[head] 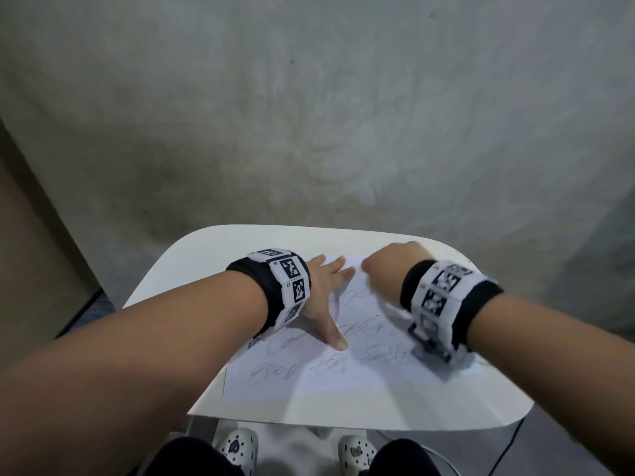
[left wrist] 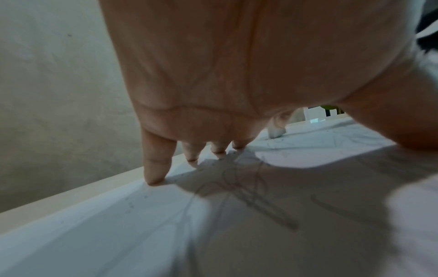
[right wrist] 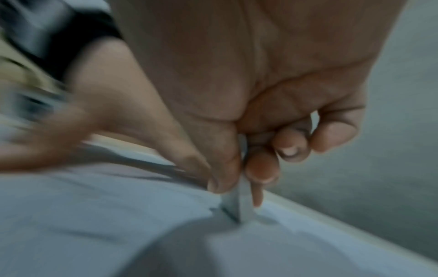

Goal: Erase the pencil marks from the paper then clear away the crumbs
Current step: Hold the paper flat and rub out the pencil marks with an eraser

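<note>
Two fingertips and a thumb of the right hand (right wrist: 237, 116) pinch a thin pale eraser (right wrist: 239, 204) on its flat faces, with its lower edge standing on the paper (head: 343, 379); the last two fingers are curled loosely beside it. The wrist view is smeared, so how hard it bears down cannot be told. Seen from the head, that hand sits at about one o'clock on the sheet, near the far edge.

Spread flat, the left hand (head: 324, 297) holds nothing: its fingers (left wrist: 156, 168) are straight, tips pressing the sheet at about eleven o'clock, thumb stretched back toward the middle.

Around them the paper lies on a small white table (head: 213, 255), filling most of it. Pencil marks (head: 330, 367) run in rows from the middle down to six o'clock and look untouched. Small dark specks, likely crumbs (left wrist: 130, 204), dot the sheet near the left fingertips.

As a judgement: the sheet is light, limp and ready to slide or buckle, so it needs that flat palm close beside the rubbing spot, not a grip. The eraser looks small and slightly bendy; holding it low, near the working edge, should keep it from folding. Rubbing away from the anchoring hand should spare the sheet creases or tears. Crumbs are weightless and best brushed off with the side of an open hand.
</note>
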The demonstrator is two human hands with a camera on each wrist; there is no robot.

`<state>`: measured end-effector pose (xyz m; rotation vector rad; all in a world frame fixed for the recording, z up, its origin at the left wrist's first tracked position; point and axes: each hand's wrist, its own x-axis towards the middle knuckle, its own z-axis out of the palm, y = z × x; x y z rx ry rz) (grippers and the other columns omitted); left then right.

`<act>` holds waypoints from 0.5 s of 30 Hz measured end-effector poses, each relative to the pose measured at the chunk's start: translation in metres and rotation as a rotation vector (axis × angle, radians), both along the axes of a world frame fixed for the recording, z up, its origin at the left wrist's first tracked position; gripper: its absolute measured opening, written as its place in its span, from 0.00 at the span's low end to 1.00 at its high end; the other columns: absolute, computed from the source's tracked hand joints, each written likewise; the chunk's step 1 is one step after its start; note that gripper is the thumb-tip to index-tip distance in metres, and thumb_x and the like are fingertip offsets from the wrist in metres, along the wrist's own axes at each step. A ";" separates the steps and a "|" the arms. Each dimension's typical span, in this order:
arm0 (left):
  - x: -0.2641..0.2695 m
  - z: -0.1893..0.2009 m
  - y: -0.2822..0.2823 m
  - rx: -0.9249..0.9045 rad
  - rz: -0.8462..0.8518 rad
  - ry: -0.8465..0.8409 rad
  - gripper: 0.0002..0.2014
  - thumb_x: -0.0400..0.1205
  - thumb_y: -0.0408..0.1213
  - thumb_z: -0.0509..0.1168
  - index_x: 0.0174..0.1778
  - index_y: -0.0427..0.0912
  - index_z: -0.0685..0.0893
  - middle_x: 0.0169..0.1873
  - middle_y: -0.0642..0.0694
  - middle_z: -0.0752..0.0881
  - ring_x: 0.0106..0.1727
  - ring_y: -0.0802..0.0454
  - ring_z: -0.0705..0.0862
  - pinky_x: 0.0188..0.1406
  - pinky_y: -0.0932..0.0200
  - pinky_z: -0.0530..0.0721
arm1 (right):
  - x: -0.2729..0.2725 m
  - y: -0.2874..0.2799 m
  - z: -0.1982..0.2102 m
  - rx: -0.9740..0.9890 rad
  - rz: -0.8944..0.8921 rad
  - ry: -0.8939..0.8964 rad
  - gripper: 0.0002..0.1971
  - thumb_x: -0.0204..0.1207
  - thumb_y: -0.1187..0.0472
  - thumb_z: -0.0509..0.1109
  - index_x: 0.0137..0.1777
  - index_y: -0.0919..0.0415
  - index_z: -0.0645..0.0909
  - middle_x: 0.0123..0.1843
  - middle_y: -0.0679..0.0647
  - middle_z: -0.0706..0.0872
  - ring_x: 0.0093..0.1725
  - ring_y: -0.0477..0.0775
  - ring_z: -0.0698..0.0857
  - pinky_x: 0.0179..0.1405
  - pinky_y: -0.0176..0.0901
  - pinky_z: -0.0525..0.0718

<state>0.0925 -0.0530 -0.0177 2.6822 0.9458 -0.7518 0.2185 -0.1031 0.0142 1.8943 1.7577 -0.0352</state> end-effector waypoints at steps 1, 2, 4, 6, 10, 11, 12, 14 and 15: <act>0.000 0.000 0.000 0.000 -0.007 -0.011 0.64 0.65 0.69 0.72 0.82 0.58 0.30 0.83 0.53 0.31 0.84 0.44 0.34 0.80 0.34 0.47 | -0.007 -0.001 -0.004 -0.037 0.040 0.022 0.13 0.81 0.58 0.61 0.62 0.55 0.80 0.58 0.51 0.86 0.55 0.57 0.84 0.54 0.46 0.78; 0.000 0.000 0.000 -0.002 -0.011 -0.016 0.64 0.65 0.69 0.73 0.82 0.59 0.30 0.83 0.53 0.31 0.84 0.44 0.34 0.80 0.34 0.47 | -0.012 -0.003 -0.005 -0.062 0.047 0.055 0.14 0.82 0.58 0.61 0.64 0.56 0.80 0.57 0.52 0.86 0.53 0.56 0.83 0.51 0.45 0.76; -0.001 0.001 0.001 -0.009 -0.011 0.006 0.64 0.66 0.69 0.72 0.82 0.57 0.30 0.83 0.55 0.31 0.84 0.46 0.33 0.80 0.34 0.46 | 0.001 0.002 -0.002 -0.023 0.000 0.068 0.13 0.81 0.57 0.60 0.61 0.57 0.81 0.55 0.51 0.86 0.53 0.56 0.84 0.51 0.44 0.80; -0.001 0.003 0.000 -0.001 -0.007 0.020 0.64 0.67 0.70 0.71 0.82 0.55 0.30 0.82 0.55 0.30 0.84 0.46 0.33 0.80 0.34 0.46 | 0.010 0.006 0.004 0.036 -0.059 -0.009 0.12 0.81 0.57 0.61 0.58 0.57 0.82 0.53 0.50 0.86 0.55 0.56 0.85 0.54 0.47 0.83; -0.001 0.003 -0.001 -0.020 -0.008 -0.009 0.65 0.66 0.68 0.73 0.81 0.57 0.28 0.83 0.53 0.31 0.84 0.46 0.33 0.80 0.34 0.46 | -0.012 0.005 -0.008 -0.122 -0.008 0.048 0.19 0.83 0.59 0.62 0.73 0.60 0.74 0.63 0.55 0.82 0.61 0.55 0.80 0.55 0.45 0.74; -0.001 0.003 0.000 -0.020 -0.009 0.002 0.65 0.66 0.69 0.72 0.81 0.57 0.28 0.83 0.54 0.31 0.84 0.46 0.33 0.80 0.34 0.46 | -0.007 0.009 -0.010 -0.086 -0.007 0.062 0.17 0.83 0.58 0.61 0.69 0.59 0.77 0.62 0.53 0.83 0.57 0.55 0.81 0.50 0.45 0.73; -0.002 0.003 0.000 -0.017 -0.010 0.014 0.65 0.66 0.70 0.72 0.82 0.56 0.28 0.83 0.55 0.30 0.84 0.47 0.32 0.80 0.35 0.45 | -0.002 0.009 -0.005 -0.020 -0.021 0.057 0.13 0.82 0.58 0.61 0.63 0.58 0.79 0.60 0.52 0.85 0.52 0.55 0.81 0.48 0.44 0.75; -0.002 0.004 0.000 -0.017 -0.011 0.014 0.65 0.66 0.70 0.71 0.82 0.55 0.29 0.82 0.55 0.30 0.84 0.47 0.32 0.80 0.34 0.45 | 0.003 0.011 -0.001 0.037 -0.056 -0.005 0.09 0.81 0.58 0.62 0.56 0.57 0.80 0.60 0.51 0.86 0.52 0.55 0.83 0.52 0.47 0.80; -0.002 0.003 -0.001 -0.031 -0.008 0.000 0.65 0.66 0.69 0.72 0.82 0.56 0.29 0.83 0.55 0.30 0.84 0.46 0.32 0.80 0.34 0.45 | -0.002 0.011 -0.005 -0.005 -0.037 -0.015 0.12 0.81 0.57 0.63 0.62 0.56 0.79 0.64 0.50 0.84 0.58 0.56 0.83 0.57 0.49 0.80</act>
